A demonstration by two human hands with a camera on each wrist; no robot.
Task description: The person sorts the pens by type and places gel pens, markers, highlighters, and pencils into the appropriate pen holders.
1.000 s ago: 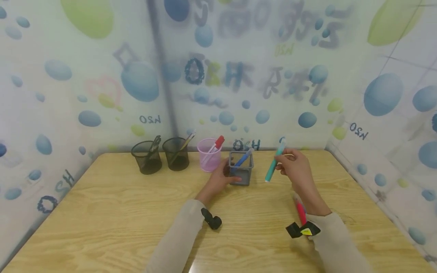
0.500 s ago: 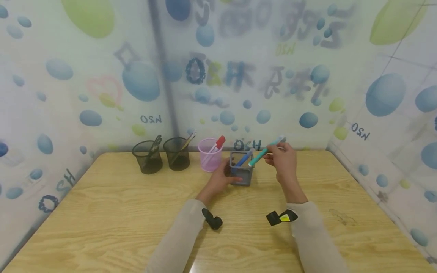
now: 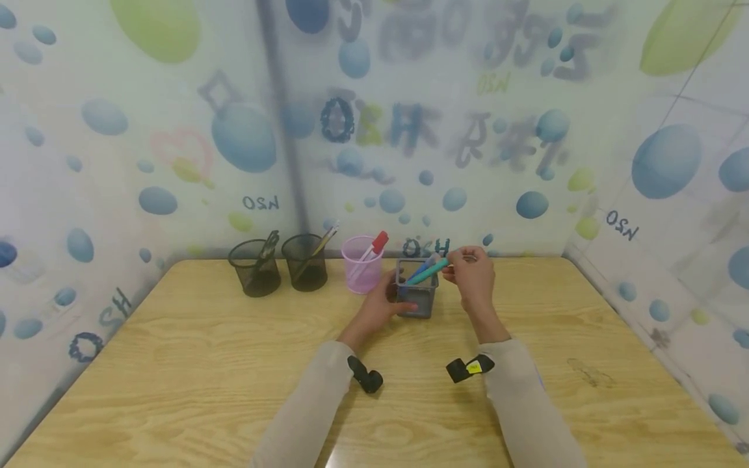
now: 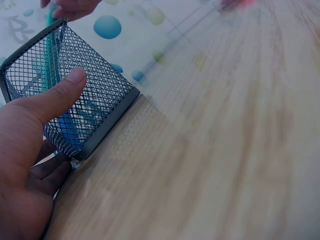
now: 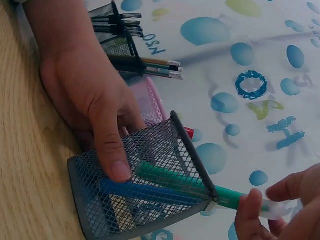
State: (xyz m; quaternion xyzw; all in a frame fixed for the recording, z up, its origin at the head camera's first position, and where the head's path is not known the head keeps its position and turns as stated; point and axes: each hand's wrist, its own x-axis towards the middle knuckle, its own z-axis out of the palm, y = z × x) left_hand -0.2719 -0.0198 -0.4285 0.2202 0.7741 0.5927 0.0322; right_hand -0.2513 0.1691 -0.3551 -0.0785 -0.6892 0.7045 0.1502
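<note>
My left hand (image 3: pixel 374 305) grips a grey square mesh pen holder (image 3: pixel 418 307) from its left side. In the left wrist view its thumb lies on one mesh wall, the other fingers behind. My right hand (image 3: pixel 476 279) pinches the pale end of a green marker (image 3: pixel 432 270). The marker slants into the holder's mouth, its other end inside, visible through the mesh in the right wrist view. Beside it in the holder leans a blue marker (image 5: pixel 150 193). The holder stands on the wooden table (image 3: pixel 234 364).
Left of the holder stand a pink mesh cup (image 3: pixel 361 278) with a red-capped marker (image 3: pixel 379 242), a black mesh cup (image 3: pixel 308 276) with pencils, and another black mesh cup (image 3: pixel 261 281) with dark pens. A patterned wall (image 3: pixel 374 214) rises behind them.
My right hand has moved left with the green marker, which tilted over and slid into the mesh holder. My left hand has stayed on the holder. The pink marker by the right forearm is now hidden.
</note>
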